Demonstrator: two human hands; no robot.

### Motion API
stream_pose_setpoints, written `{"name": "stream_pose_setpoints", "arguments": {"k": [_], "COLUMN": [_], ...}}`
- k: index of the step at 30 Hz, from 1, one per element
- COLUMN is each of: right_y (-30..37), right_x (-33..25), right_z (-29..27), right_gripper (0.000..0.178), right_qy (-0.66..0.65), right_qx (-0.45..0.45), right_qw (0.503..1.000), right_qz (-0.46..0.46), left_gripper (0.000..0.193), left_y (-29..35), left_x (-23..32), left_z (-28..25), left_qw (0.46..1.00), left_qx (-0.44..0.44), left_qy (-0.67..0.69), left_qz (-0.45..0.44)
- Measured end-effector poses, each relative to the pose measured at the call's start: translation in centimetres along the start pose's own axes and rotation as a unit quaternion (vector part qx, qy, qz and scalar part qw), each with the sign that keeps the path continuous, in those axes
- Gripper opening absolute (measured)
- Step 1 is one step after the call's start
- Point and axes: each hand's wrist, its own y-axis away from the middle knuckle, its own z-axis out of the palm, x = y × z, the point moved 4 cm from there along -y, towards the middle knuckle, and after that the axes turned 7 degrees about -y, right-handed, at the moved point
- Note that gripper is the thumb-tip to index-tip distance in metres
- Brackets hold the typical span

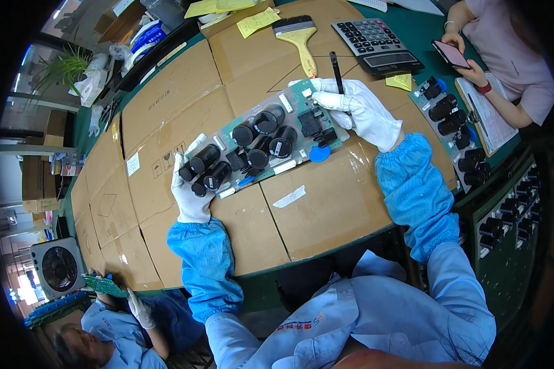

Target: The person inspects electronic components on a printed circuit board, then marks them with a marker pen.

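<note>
A green circuit board (232,136) crowded with large black capacitors is held up, tilted, over a cardboard-covered table (326,209). My left hand (191,187), in a white glove, grips its left end. My gloved right hand (363,114) holds the right end and also has a black pen (337,72) between its fingers, pointing up and away. A blue disc-shaped part (319,154) sticks out from the board's near edge, close to the right end. Blue sleeve covers reach over both my forearms.
Beyond the board lie a wide paintbrush (298,40), a calculator (378,46) and yellow slips (256,22). Another circuit board (452,126) and a clipboard (489,114) are at the right, beside a person holding a phone (451,54). At lower left, another person holds a green board (102,285) near a fan (59,265).
</note>
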Motion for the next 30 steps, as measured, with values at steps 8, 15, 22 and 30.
{"name": "stream_pose_setpoints", "arguments": {"k": [8, 15, 22, 30], "right_y": [0.0, 0.0, 0.1, 0.1], "right_x": [-0.2, -0.1, -0.5, -0.8], "right_z": [0.0, 0.0, 0.4, 0.6], "right_gripper": [0.043, 0.044, 0.043, 0.042], "right_qy": [0.016, 0.012, -0.002, -0.003], "right_qx": [-0.003, -0.015, -0.003, -0.004], "right_qw": [1.000, 1.000, 1.000, 1.000], "right_qz": [-0.009, -0.001, 0.009, 0.011], "left_gripper": [0.061, 0.062, 0.064, 0.064], "left_y": [0.1, 0.1, -0.2, -0.2], "left_x": [0.0, 0.0, -0.1, 0.0], "left_z": [0.6, 0.4, -0.1, -0.1], "left_qw": [0.998, 0.999, 1.000, 1.000], "left_qx": [0.058, 0.038, 0.015, -0.008], "left_qy": [-0.011, -0.020, -0.009, -0.007], "left_qz": [0.003, 0.005, 0.002, -0.001]}}
